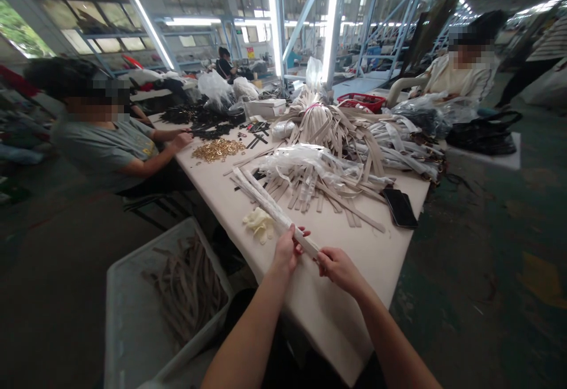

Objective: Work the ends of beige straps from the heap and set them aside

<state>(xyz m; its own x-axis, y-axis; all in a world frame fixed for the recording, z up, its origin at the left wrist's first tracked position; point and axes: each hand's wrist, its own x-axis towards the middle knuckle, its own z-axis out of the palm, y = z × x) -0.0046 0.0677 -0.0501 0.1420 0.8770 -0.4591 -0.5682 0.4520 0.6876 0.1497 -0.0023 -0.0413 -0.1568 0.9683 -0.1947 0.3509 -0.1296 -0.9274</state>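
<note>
A long pale strap in clear plastic wrapping (pixel 270 205) slants over the near part of the table, its lower end between my hands. My left hand (pixel 290 248) is closed around it a little way up from that end. At the end itself, my right hand (pixel 335 264) grips it with thumb and fingers. Just beyond my left hand lies a crumpled cream glove (pixel 259 224). Past the hands spreads a heap of beige straps (pixel 328 126), with clear plastic film (pixel 305 157) over its front part.
A black phone (pixel 400 207) lies at the table's right edge. Gold metal pieces (pixel 217 150) and black straps (pixel 197 118) are before a seated person (pixel 115 147) at left. A white bin (pixel 116 312) of straps stands below the table's left edge. A red basket (pixel 362 102) sits behind.
</note>
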